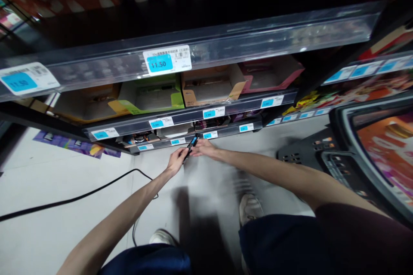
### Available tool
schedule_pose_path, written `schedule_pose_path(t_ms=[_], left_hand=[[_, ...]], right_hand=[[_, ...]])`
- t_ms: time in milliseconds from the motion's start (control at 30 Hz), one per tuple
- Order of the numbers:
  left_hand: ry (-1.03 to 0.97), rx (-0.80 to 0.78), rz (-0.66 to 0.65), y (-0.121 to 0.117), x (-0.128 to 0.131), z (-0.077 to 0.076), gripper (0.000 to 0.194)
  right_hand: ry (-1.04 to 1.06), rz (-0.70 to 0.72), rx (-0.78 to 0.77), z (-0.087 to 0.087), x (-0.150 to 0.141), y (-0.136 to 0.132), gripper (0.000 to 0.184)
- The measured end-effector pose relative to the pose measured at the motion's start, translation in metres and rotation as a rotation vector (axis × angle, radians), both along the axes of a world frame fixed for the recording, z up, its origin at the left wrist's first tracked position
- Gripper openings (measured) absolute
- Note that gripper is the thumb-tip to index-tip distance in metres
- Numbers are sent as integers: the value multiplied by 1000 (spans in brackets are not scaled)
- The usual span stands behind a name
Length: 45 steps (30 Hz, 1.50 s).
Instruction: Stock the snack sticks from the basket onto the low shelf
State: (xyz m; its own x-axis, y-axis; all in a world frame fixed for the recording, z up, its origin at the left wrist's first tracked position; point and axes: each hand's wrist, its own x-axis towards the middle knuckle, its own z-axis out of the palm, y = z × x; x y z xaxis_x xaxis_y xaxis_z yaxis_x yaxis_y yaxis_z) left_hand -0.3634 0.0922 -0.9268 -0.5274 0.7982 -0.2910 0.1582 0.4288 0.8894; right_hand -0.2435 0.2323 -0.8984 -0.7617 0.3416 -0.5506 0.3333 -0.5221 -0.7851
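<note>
A slim black handheld device with a lit bluish face (192, 142) is held low in front of the bottom shelf, tilted up to the right. My left hand (177, 159) is closed around its lower end. My right hand (204, 148) reaches in from the other side, fingers stretched towards the device, and its fingertips look close to or touching it. Just beyond the hands runs the lowest shelf edge with a blue-and-white price tag (210, 135). The device's exact kind is too small to make out.
Open display boxes, one of them green (151, 94), stand on the shelf above. A clear shelf rail (245, 43) juts out overhead. A grey shopping basket or cart (342, 137) stands at the right. A black cable (80, 195) lies across the floor at left.
</note>
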Motion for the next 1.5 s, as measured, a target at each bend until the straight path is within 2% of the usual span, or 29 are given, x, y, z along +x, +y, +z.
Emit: schedule_pose_path(t_ms=[267,500,667,800,967,1233,1500], left_hand=[[171,142,51,3,2,0,39],[241,118,37,7,1,5,41],[173,174,49,7,4,1,33],[131,206,71,9,5,-1,36],[99,179,65,13,1,-1,35],[43,141,86,12,-4,-10,41],[50,152,85,11,-9,-1,47]], right_hand=[[-12,57,-52,7,-2,-9,9],[-42,39,-82,8,1,-11,15],[-33,38,-84,7,4,-14,13],[-20,57,-104,7,2,-15,9],[-13,79,-137,5,1,-17,9],[-25,68,-142,7,1,-20,8],[-14,28,-106,-2,0,-9,10]])
